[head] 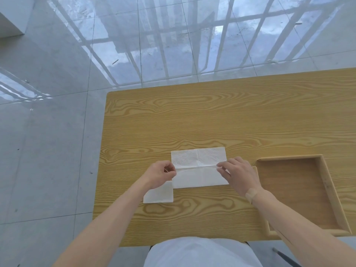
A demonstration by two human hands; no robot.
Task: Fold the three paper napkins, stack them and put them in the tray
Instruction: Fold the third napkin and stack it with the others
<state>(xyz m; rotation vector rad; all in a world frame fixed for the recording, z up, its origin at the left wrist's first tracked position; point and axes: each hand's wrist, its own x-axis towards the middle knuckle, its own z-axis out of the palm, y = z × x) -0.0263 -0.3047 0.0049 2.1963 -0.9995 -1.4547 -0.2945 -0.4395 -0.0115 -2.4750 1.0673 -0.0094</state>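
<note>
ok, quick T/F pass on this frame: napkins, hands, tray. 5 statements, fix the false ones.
1. Both hands pinch the open napkin at its fold line. True: left hand at the left edge, right hand at the right.
2. The tray already holds folded napkins. False: only bare wood shows inside.
3. A small folded napkin lies near the left wrist, beside the open one. True.
4. The tray sits on the left of the table. False: it is on the right, by the right forearm.
5. Three napkins are visible. False: only two show.
</note>
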